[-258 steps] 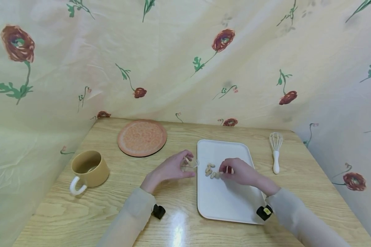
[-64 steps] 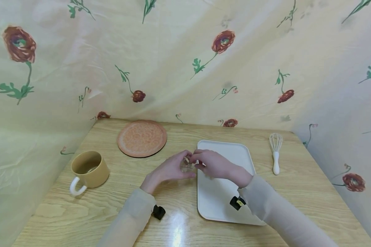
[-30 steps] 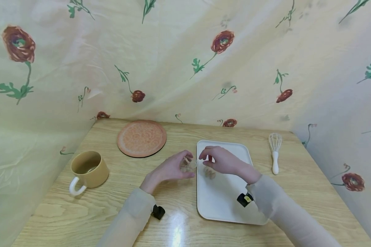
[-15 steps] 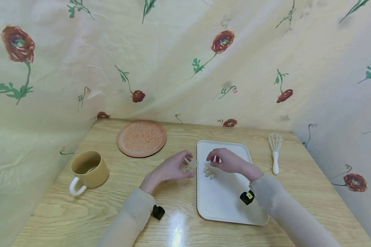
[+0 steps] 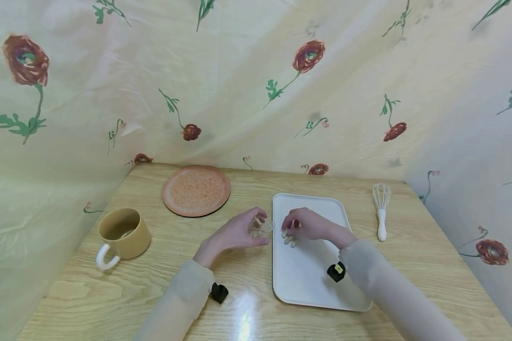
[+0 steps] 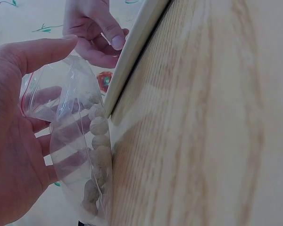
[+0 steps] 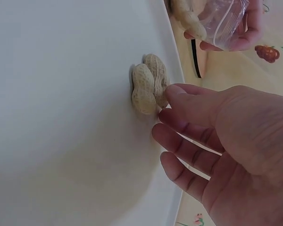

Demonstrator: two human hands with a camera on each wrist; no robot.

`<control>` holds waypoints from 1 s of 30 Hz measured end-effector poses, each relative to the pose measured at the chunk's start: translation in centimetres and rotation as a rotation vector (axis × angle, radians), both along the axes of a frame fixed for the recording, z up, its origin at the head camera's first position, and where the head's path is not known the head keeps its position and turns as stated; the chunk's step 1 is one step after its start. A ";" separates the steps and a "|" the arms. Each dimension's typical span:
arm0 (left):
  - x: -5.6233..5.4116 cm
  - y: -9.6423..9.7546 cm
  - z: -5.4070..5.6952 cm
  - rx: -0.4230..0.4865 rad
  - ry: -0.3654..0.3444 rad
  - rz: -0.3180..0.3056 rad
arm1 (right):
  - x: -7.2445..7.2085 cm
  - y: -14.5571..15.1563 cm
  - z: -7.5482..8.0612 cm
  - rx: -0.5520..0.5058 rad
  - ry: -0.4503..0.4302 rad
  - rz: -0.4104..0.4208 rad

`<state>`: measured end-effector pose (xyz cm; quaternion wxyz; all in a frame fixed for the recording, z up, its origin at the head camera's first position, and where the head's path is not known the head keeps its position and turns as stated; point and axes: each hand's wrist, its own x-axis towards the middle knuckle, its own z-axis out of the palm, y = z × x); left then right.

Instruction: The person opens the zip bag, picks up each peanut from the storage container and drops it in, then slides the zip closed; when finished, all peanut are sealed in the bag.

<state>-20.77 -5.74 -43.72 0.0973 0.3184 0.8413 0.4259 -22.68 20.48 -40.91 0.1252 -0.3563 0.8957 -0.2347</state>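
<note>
Since half a second ago, the right hand (image 5: 309, 223) has dipped to the peanuts (image 7: 144, 89) at the tray's (image 5: 311, 279) ten o'clock; whether its thumb and index finger pinch one I cannot tell. Beyond nine o'clock, the left hand (image 5: 239, 232) stays curled round a peanut-filled clear bag (image 6: 78, 141).

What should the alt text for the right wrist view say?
The right hand has its thumb and fingertips at one of two peanuts lying together on a white tray; beyond, the left hand holds a clear bag.
</note>
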 end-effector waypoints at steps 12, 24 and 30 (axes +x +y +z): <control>0.1 0.0 0.1 -0.002 -0.005 -0.002 | 0.0 -0.4 0.0 0.017 0.004 0.007; 0.1 0.0 0.1 -0.008 -0.002 -0.003 | 0.2 -0.6 0.0 0.041 0.005 -0.029; 0.1 -0.1 0.1 -0.007 0.005 -0.004 | 0.2 -0.3 0.3 0.020 0.059 -0.034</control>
